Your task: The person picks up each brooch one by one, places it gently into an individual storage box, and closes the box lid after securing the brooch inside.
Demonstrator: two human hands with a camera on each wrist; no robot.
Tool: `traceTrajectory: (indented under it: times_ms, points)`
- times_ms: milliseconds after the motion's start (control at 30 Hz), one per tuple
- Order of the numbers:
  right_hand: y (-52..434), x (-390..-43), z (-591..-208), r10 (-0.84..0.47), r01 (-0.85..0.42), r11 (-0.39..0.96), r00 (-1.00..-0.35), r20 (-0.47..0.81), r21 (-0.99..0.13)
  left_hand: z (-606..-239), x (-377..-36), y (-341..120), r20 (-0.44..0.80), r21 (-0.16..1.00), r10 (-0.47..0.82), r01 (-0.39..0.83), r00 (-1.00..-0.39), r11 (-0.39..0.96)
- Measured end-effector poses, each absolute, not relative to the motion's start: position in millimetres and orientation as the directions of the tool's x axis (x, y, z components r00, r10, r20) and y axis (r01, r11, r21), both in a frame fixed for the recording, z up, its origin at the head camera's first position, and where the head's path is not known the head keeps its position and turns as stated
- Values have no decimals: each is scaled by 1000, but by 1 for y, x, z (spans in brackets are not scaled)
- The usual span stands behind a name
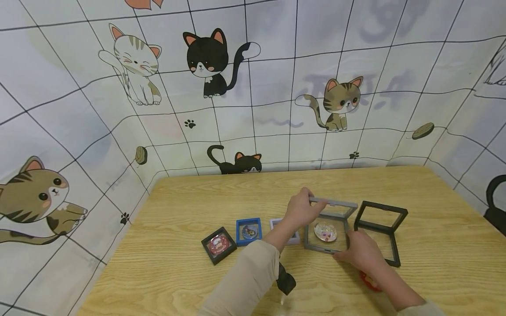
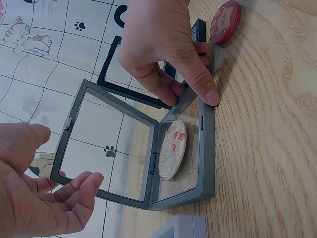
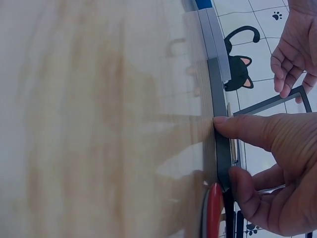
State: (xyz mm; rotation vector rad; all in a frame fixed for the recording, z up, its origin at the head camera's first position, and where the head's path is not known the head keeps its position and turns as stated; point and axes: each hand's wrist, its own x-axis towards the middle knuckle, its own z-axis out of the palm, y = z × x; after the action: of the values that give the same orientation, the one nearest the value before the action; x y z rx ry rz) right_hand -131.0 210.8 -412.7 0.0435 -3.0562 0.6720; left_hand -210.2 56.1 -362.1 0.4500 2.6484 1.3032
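Apparently done: small black frame (image 1: 207,253), blue frame (image 1: 238,232) — badges (image 1: 219,244) inside. Outstanding: gray frame (image 1: 319,250), lid (image 1: 337,203) raised; large black frame (image 1: 373,226), open, red badge (image 2: 225,22) outside. Left hand (image 1: 301,210): fingers part-curled, pinching lid. Right hand (image 1: 361,251): pinching base (image 2: 208,153). Gray frame: square, clear-windowed, on table (image 1: 178,206) — round pale badge (image 1: 326,231) within.

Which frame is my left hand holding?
The grey frame, open, with a pale round badge inside: your left hand grips its lid. The blue, lavender and two black frames are outside that grip.
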Motion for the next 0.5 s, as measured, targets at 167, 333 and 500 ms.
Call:
traceTrajectory:
  times_ms: [167,333,500]
  points:
    - [212,-130,-416,-30,-37,902,-999,25,-429,-361,-208,56,-31,784,309,168,-951,597]
    - [211,-130,-417,6,1,891,-1000,10,-454,-361,-207,56,-34,765,308,173,-951,620]
    - [210,-129,-416,44,42,872,-999,-7,-488,-360,-205,54,-59,744,315,168,-947,647]
